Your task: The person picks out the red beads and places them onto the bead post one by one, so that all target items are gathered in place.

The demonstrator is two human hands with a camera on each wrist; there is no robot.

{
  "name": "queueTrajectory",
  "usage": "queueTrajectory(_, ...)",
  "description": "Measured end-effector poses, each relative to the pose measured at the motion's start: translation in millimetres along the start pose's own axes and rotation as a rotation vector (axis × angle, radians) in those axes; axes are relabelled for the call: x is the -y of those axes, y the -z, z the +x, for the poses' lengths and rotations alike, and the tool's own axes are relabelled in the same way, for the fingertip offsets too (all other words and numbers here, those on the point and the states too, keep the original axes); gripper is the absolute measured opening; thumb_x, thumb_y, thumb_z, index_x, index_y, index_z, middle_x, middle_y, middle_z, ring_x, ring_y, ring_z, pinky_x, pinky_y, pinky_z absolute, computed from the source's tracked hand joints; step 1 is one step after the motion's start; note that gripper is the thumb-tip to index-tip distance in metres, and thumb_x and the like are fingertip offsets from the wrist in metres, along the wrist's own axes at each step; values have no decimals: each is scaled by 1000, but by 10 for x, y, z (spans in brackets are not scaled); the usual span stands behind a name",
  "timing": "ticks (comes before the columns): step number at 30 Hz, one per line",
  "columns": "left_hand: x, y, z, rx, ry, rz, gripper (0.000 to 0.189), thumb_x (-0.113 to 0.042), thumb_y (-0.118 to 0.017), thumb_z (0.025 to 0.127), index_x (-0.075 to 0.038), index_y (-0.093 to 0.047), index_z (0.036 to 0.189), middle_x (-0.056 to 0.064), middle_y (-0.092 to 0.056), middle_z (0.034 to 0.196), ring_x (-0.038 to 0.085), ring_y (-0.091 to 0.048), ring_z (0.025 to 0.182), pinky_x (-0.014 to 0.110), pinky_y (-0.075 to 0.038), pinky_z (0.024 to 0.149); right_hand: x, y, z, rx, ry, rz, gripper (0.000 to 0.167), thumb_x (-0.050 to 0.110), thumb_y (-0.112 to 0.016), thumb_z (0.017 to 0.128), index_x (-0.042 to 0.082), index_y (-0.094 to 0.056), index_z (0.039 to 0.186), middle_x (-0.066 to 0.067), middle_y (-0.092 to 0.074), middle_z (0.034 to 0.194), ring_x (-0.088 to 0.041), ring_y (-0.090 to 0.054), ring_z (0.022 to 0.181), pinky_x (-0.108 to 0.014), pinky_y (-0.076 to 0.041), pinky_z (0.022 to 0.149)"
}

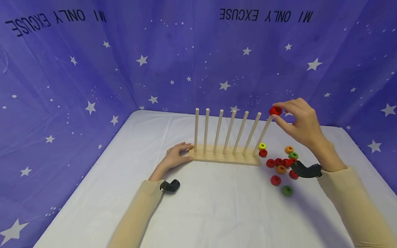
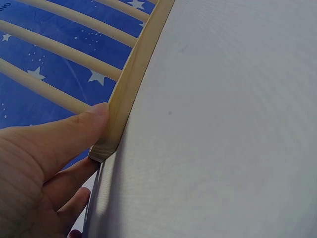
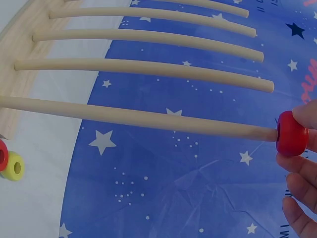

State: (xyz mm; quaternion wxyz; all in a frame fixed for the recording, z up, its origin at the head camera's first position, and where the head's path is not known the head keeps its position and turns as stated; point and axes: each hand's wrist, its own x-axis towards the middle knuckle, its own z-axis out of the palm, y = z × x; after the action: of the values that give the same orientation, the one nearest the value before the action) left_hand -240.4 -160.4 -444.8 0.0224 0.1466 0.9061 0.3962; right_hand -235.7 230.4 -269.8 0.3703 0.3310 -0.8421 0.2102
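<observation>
My right hand (image 1: 299,120) pinches a red bead (image 3: 292,134) between thumb and fingers at the top of the rightmost wooden peg (image 3: 148,120). In the right wrist view the peg's tip meets the bead's hole. My left hand (image 1: 175,156) grips the left end of the wooden base (image 1: 223,159), with the thumb on its near side in the left wrist view. Several bare upright pegs (image 1: 229,132) stand in a row along this base.
Right of the base lie loose beads: a yellow bead (image 1: 262,146), a green bead (image 1: 287,190), an orange bead (image 1: 281,169) and several red ones such as this red bead (image 1: 275,180). A white cloth (image 1: 198,206) covers the table; a purple starry curtain (image 1: 186,51) hangs behind.
</observation>
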Motion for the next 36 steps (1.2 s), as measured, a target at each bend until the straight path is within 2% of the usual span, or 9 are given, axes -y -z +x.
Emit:
queueTrajectory(2, -7, -23, 11, 0, 4, 0, 51, -22, -71, 80, -12, -57, 128, 10, -51, 140, 35, -33, 140, 62, -16, 109, -8, 7, -7, 2, 0, 5, 28, 16, -70, 82, 0, -68, 104, -16, -68, 88, -23, -51, 80, -22, -35, 71)
queueTrajectory(9, -8, -9, -5, -3, -5, 5, 50, -21, -72, 80, -11, -58, 127, 10, -52, 140, 35, -34, 139, 63, -17, 108, -21, -48, -29, 6, -26, -8, 35, 0, -75, 70, 0, -68, 104, -16, -67, 86, -24, -51, 80, -23, -36, 70)
queueTrajectory(15, -7, -18, 31, -6, -29, 36, 50, -22, -71, 80, -12, -58, 128, 10, -51, 140, 35, -35, 139, 63, -20, 108, -62, -82, -67, 6, -39, -4, 32, 1, -75, 71, -1, -68, 102, -16, -66, 84, -21, -49, 77, -24, -35, 67)
queueTrajectory(21, 5, -7, 0, -13, -8, 12, 50, -22, -71, 80, -12, -58, 127, 9, -52, 140, 35, -34, 139, 62, -20, 108, -68, -158, -39, 2, -31, 35, 31, 0, -75, 70, -1, -69, 101, -14, -66, 81, -21, -49, 76, -25, -35, 66)
queueTrajectory(26, -20, -3, -4, -11, 1, -1, 50, -22, -71, 80, -12, -58, 128, 9, -52, 140, 36, -33, 140, 61, -18, 109, -86, -159, -45, 8, -44, 42, 30, 0, -75, 71, 0, -70, 101, -15, -67, 83, -21, -51, 76, -22, -36, 68)
queueTrajectory(33, -25, -1, -5, -21, 8, 2, 50, -23, -72, 80, -12, -59, 127, 11, -52, 140, 36, -34, 139, 61, -18, 109, -111, -181, -69, 20, -92, 57, 31, 2, -74, 74, -1, -69, 104, -17, -69, 87, -21, -53, 76, -7, -37, 71)
queueTrajectory(36, -23, -17, -8, -18, 6, -9, 50, -23, -72, 80, -12, -59, 127, 11, -52, 140, 36, -34, 139, 60, -17, 109, -113, -178, -80, 26, -107, 49, 28, 4, -75, 74, -1, -69, 101, -15, -68, 85, -15, -50, 73, -9, -36, 68)
